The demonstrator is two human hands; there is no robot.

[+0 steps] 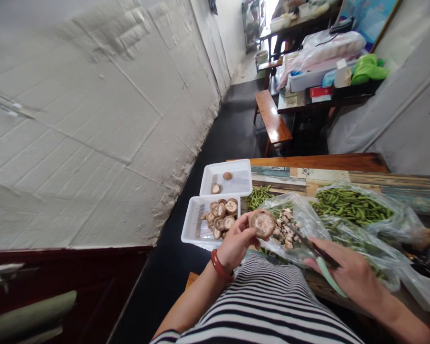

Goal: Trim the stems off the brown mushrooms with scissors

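My left hand [235, 241] grips a shiitake mushroom [263, 224] by its edge, the pale underside turned up toward me. In my right hand [351, 265] is a pair of scissors with mint-green handles [330, 277]; their dark blades point left, toward the mushroom but apart from it. Below the blades, cut mushroom stems [288, 233] lie heaped on a clear plastic bag [310, 220]. Several whole mushrooms fill part of the near white tray [190, 224], left of my hand. Two more sit in the far white tray [243, 167].
Green soybean pods [354, 205] lie in a plastic bag at the right, with more pods [258, 197] beside the trays. Beyond the wooden table [329, 177] stand a bench [272, 114] and a cluttered second table [288, 102]. A white wall [111, 119] runs along the left.
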